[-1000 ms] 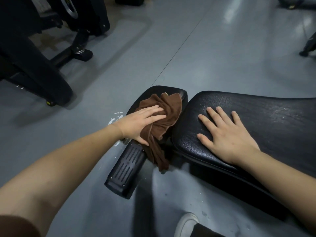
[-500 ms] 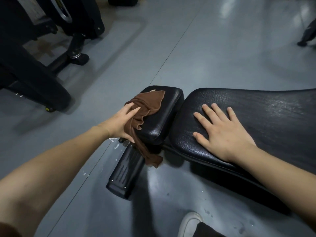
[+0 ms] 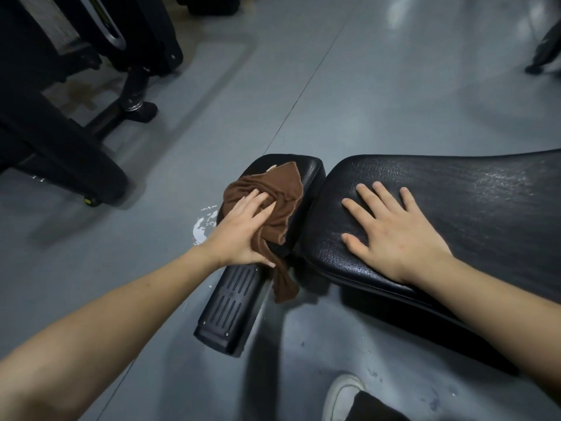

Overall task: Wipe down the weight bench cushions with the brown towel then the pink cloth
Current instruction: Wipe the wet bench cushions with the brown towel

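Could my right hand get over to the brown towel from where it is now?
Probably yes. The right hand lies flat on the long cushion, beside the small cushion where the left hand presses the brown towel; nothing stands between them.

long cushion [image 3: 455, 208] cut off at right edge, white shoe [image 3: 340, 396] cropped at bottom, gym machine [image 3: 60, 141] blurred

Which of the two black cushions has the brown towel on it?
The small end cushion, left of the long cushion. The left hand presses the brown towel onto it; the long one bears only the right hand.
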Action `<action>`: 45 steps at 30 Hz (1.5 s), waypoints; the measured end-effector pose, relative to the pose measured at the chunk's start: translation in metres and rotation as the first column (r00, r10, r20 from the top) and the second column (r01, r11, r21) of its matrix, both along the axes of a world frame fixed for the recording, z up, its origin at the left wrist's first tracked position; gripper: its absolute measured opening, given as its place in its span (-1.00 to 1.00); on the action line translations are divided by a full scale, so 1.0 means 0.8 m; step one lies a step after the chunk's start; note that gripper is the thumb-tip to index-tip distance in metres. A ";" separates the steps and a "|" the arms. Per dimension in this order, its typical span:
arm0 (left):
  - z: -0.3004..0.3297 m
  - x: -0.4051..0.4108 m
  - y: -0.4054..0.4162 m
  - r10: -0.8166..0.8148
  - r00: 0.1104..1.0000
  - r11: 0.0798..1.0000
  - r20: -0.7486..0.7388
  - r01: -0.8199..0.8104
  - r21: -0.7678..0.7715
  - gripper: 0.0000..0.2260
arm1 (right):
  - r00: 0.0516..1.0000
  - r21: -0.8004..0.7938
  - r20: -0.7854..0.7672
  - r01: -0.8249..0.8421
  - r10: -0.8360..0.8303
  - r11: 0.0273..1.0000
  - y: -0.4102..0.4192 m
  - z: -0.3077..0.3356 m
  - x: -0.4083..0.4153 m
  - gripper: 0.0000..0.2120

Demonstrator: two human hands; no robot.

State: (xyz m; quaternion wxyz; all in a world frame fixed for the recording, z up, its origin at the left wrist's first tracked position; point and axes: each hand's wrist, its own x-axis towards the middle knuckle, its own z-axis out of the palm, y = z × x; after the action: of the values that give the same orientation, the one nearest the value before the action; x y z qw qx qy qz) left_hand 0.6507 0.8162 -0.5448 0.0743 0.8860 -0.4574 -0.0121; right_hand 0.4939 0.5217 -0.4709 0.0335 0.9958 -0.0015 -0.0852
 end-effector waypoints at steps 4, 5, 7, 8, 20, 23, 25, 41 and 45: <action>-0.004 -0.020 -0.015 0.071 0.997 0.994 0.032 -0.068 -0.083 0.10 | 1.000 0.003 0.004 0.001 -0.001 1.000 0.001 0.000 0.000 -0.19; -0.005 -0.023 -0.017 0.095 0.995 0.991 0.039 -0.091 -0.099 0.07 | 1.000 0.002 0.002 0.000 0.000 1.000 0.001 0.000 0.000 -0.20; -0.007 -0.031 -0.023 0.159 0.987 0.978 0.028 -0.153 -0.141 0.01 | 1.000 0.000 0.001 -0.001 0.001 1.000 0.000 0.000 0.000 -0.20; -0.007 -0.035 -0.029 0.197 0.980 0.968 0.012 -0.192 -0.161 -0.03 | 1.000 -0.001 0.002 -0.001 0.001 1.000 0.000 -0.001 0.000 -0.21; 0.031 -0.024 -0.113 0.513 0.833 0.854 -0.208 -0.518 0.032 -0.24 | 1.000 0.018 -0.013 -0.004 0.004 1.000 0.000 0.002 0.000 -0.19; 0.036 -0.006 -0.128 0.521 0.816 0.850 -0.250 -0.521 0.072 -0.19 | 1.000 0.024 -0.016 -0.011 0.012 1.000 0.000 0.003 0.000 -0.20; 0.037 0.003 -0.133 0.518 0.818 0.854 -0.252 -0.513 0.091 -0.18 | 1.000 0.031 -0.016 -0.013 0.014 0.999 0.000 0.002 0.000 -0.20; 0.041 0.049 -0.193 0.591 0.769 0.803 -0.241 -0.590 0.087 -0.29 | 1.000 0.055 -0.002 -0.022 0.023 0.998 0.000 -0.002 0.001 -0.17; 0.037 0.041 -0.181 0.571 0.787 0.816 -0.232 -0.575 0.058 -0.28 | 1.000 0.064 -0.001 -0.019 0.019 0.998 -0.001 0.000 0.001 -0.20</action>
State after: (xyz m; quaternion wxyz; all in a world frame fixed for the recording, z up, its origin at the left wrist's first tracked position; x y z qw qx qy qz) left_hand 0.6833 0.6715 -0.5150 0.1359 0.9742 -0.1551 -0.0921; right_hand 0.4946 0.5212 -0.4710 0.0022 0.9962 0.0109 -0.0859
